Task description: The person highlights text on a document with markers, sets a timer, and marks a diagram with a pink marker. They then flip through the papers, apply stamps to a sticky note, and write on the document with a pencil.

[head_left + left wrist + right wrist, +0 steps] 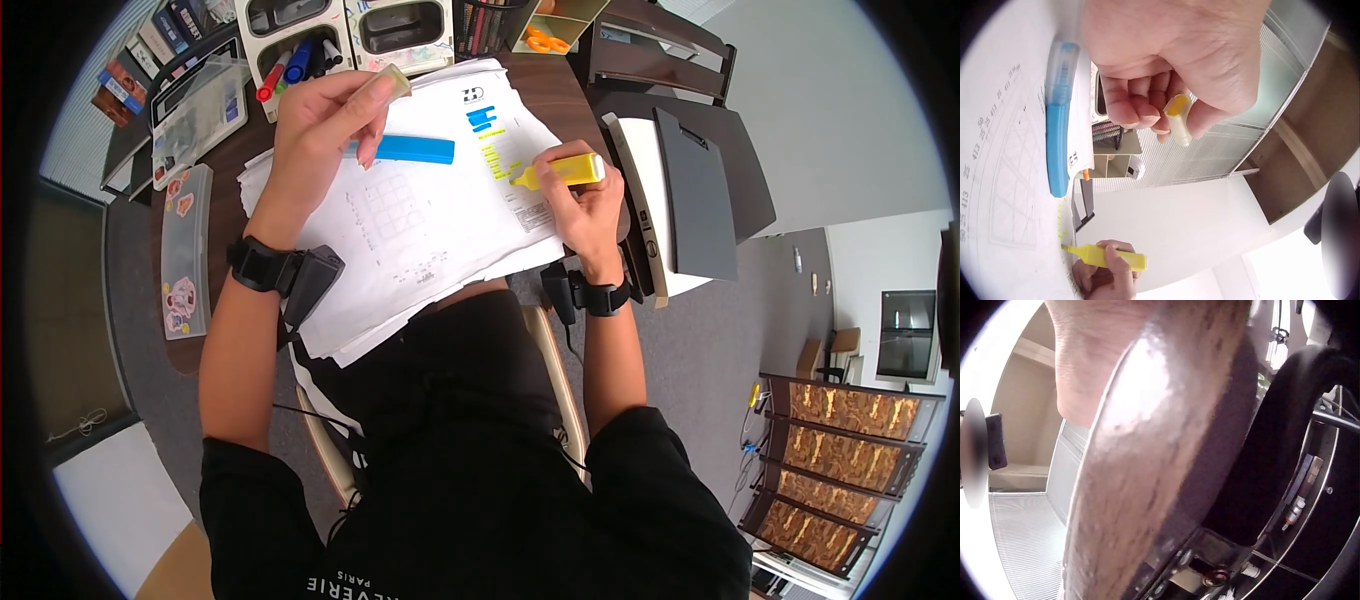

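Observation:
The left hand (325, 130) pinches a translucent cap (1179, 119) with a yellow inside between thumb and finger, raised above the papers. In the right hand (585, 205) is a yellow highlighter (570, 172), its tip at the yellow marks on the top printed sheet (440, 215). A capped blue highlighter (415, 149) lies on that sheet below the left hand. Blue marks stand above the yellow ones. The left wrist view also shows the yellow highlighter (1113, 257) in the other hand. In the right wrist view only part of the hand (1097, 356) shows, its fingers hidden.
At the back are a white organizer (345, 50) with pens and a holder with orange scissors (547, 41). A clear stickered case (187, 250) lies at the left edge. Right of the papers stands a dark grey and white box-like object (690, 195). The table edge (1141, 462) fills the right wrist view.

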A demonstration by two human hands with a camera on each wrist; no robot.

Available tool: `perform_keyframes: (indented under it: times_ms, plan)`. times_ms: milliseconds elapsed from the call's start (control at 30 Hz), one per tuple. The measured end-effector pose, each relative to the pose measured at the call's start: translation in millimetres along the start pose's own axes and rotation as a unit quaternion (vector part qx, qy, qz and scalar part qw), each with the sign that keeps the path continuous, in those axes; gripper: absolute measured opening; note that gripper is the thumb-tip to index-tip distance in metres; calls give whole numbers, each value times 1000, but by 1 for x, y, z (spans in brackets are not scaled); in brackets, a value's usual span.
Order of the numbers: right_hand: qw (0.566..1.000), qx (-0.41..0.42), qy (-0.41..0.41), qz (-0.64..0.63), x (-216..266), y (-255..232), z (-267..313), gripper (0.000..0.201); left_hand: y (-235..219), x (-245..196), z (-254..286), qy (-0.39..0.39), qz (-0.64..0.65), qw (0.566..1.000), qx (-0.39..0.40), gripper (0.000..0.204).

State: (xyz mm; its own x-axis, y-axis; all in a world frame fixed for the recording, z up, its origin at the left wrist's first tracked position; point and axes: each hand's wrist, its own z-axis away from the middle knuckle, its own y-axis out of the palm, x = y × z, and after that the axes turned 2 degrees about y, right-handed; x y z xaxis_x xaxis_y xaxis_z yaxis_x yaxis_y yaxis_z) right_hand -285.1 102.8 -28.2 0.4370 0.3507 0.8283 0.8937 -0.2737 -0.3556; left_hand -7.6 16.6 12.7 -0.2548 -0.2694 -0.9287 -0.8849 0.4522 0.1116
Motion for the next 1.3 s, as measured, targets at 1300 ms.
perform_keyframes:
  times_ms: [1300]
  plan:
    - [999,8,-53,-1,4,-5,5,6,-2,5,-1,7,0,1000,8,31]
